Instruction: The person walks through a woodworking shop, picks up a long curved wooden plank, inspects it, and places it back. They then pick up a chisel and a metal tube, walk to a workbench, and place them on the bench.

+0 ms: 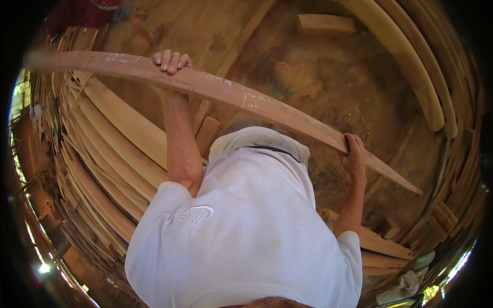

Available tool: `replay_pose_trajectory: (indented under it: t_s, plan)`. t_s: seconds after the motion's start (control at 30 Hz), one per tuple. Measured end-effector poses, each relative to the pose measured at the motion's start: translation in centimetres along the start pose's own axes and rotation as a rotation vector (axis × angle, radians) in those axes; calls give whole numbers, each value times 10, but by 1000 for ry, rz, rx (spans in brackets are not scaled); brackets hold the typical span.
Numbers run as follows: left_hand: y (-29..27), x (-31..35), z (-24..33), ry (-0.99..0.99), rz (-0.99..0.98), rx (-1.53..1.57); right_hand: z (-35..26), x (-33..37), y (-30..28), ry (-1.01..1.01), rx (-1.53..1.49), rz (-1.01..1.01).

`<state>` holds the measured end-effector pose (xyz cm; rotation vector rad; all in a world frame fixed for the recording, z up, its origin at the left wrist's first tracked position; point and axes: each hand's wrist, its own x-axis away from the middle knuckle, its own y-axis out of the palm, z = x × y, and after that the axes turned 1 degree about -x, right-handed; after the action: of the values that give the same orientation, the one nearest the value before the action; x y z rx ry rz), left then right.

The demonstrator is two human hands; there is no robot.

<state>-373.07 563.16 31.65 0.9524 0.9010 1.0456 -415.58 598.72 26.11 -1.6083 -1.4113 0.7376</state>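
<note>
A long reddish-brown wooden plank [231, 92], squared and marked with white chalk lines and writing, crosses in front of me from upper left to lower right. It narrows toward its right end. My left hand [173, 61] grips it left of the middle, fingers curled over the far edge. Toward the tapering end, my right hand [354, 153] is closed round the plank, with its fingertips partly hidden. The plank's far left end is blurred at the picture's rim.
Stacked curved boards [118, 118] line the left side. More long curved planks [405, 56] lie at the upper right. A short wood block [326, 23] rests on the brown floor [354, 97]. Someone's red garment [82, 15] shows at the top left.
</note>
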Motion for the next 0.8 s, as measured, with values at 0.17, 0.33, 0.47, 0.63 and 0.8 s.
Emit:
replay_pose_trajectory:
  t_s: [0.17, 0.33, 0.47, 0.63, 0.8]
  plan:
    - [-5, 13, 27, 67, 645, -327, 4, -38, 5, 107, -210, -398]
    - [-20, -16, 51, 132, 986, -284, -18, -100, 18, 242, -479, -760]
    - [-37, -18, 56, 144, 944, -204, -14, -134, 29, 387, -450, -1010]
    - [-57, -24, 87, 128, 1054, -290, -54, -155, 56, 457, -515, -1142]
    - [-69, -41, 102, 151, 1099, -296, -52, -180, 68, 389, -474, -1157]
